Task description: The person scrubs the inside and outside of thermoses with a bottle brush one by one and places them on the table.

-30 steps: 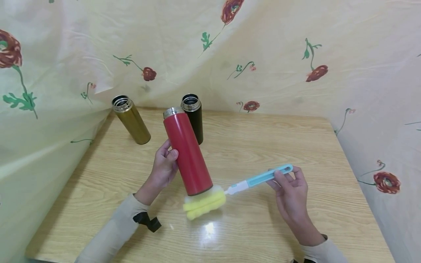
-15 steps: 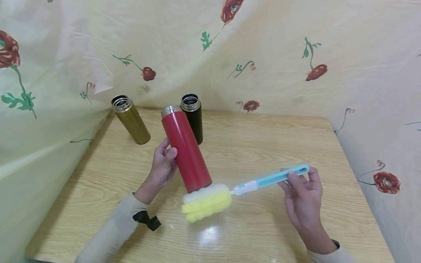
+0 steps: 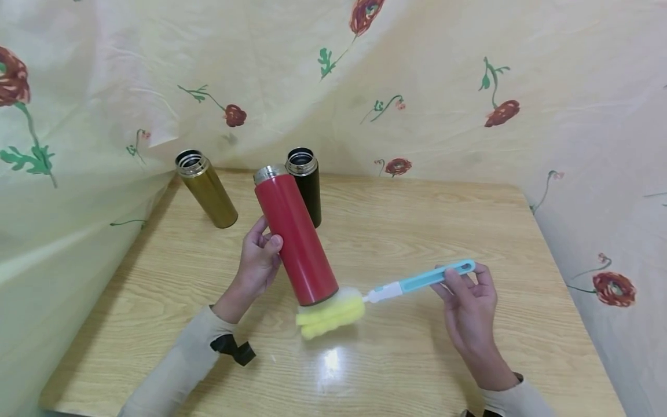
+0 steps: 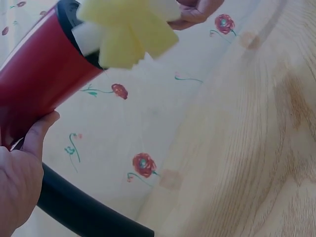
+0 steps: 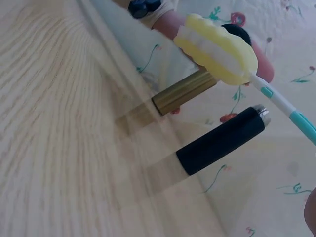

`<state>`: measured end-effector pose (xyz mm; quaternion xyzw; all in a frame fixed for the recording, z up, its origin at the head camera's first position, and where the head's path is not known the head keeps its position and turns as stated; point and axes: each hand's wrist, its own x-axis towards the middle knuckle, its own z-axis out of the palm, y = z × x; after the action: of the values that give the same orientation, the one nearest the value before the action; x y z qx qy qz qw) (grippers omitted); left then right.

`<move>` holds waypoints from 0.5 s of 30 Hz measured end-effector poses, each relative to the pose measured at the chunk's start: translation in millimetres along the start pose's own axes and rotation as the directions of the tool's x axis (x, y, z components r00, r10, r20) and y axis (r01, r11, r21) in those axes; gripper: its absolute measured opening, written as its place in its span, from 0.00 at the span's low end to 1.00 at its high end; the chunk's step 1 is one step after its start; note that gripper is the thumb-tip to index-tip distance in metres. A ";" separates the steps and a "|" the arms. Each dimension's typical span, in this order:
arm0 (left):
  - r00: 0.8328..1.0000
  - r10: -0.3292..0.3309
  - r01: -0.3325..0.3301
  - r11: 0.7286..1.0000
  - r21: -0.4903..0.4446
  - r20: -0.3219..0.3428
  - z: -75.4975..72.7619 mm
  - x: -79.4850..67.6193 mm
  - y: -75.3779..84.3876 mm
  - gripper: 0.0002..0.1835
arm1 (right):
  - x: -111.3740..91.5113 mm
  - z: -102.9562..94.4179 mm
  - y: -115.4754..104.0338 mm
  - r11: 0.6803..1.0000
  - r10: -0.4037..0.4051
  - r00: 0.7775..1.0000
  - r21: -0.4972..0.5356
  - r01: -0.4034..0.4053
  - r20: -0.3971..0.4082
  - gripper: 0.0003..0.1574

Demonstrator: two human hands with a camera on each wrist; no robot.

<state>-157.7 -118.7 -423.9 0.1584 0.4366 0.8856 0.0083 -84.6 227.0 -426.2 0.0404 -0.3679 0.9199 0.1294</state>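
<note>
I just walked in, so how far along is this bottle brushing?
Looks done: the gold bottle, black bottle and red bottle show bare, lidless necks. In hand: the left hand holds the red bottle tilted while the right hand holds the sponge brush at the bottle's base. Remaining, probably: finishing there and setting the red bottle down. Whether the other two were scrubbed is unclear.

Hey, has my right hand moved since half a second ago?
Yes. In the head view, your right hand has shifted slightly left, farther from the right edge of the table.
</note>
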 end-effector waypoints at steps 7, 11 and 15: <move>1.000 0.000 0.000 1.000 0.014 -0.014 0.1 1.2 -0.1 0.38 | 0.2 -4.9 7.6 0.998 0.028 0.998 -0.061 -0.031 -0.050 0.13; 1.000 -0.001 0.002 1.000 0.027 -0.028 -0.7 1.8 -1.4 0.38 | -0.8 -4.2 5.6 0.996 0.035 0.996 -0.085 -0.042 -0.087 0.15; 0.999 -0.006 0.008 0.999 0.039 -0.039 -1.9 2.4 -2.8 0.38 | -1.7 -2.1 -1.1 1.000 0.012 0.999 0.016 -0.011 -0.032 0.15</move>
<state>-160.8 -118.1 -426.5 0.1397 0.4543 0.8798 -0.0001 -82.7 228.8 -427.3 0.0245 -0.3587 0.9240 0.1298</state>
